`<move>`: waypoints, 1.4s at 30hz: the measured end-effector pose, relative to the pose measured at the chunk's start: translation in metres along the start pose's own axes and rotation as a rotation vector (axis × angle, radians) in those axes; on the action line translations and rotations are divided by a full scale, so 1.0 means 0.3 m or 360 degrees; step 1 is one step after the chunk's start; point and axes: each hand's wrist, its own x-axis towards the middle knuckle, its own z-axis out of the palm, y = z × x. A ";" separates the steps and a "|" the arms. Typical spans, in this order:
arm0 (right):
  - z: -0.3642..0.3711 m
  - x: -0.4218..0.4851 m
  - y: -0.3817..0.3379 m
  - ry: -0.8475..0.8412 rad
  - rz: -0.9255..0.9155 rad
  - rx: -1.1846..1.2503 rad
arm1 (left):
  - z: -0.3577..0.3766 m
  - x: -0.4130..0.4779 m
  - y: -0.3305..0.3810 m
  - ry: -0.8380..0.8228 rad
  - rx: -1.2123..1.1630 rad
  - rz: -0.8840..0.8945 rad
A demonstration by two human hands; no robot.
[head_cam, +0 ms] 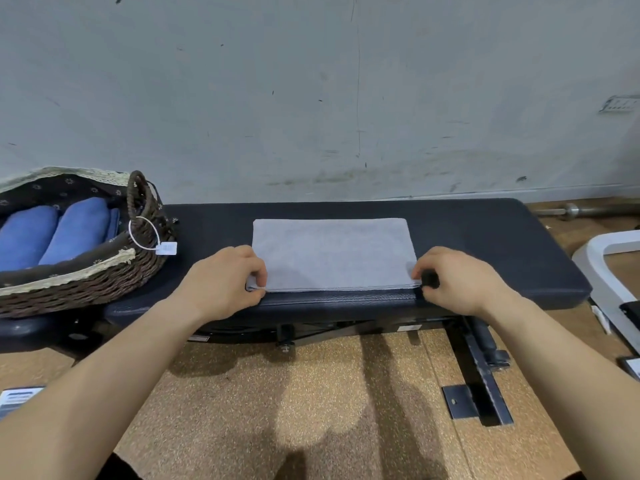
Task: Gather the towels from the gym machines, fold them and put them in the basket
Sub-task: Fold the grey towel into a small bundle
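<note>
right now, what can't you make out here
Head view only.
Basket: left side cut off by the frame edge, so the blue towels cannot be counted.
Tag on its handle: print too small.
Grey towel: near corners partly hidden by the left hand and right hand.

No legible txt; tag (166, 248) on basket (86, 289) too blurry

Bare forearms (145, 344); left hand (221, 282), right hand (462, 284)

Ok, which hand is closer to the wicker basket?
Left. The left hand pinches the grey towel at the corner beside the basket; the right hand pinches its opposite corner, farther off.
</note>
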 end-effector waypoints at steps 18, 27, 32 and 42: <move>0.163 0.336 -0.298 0.0060 -0.0130 0.0167 | 0.166 0.328 0.248 -0.0008 -0.0003 -0.0015; 0.177 0.280 -0.076 0.0011 0.0136 0.0024 | 0.167 0.280 -0.032 -0.0163 -0.0024 -0.0320; 0.174 0.267 -0.081 -0.0007 0.0128 0.0034 | 0.153 0.268 -0.013 -0.0158 -0.0031 -0.0347; 0.101 0.195 -0.173 0.0181 -0.0294 0.0109 | 0.057 0.129 0.000 0.0246 -0.0263 -0.0779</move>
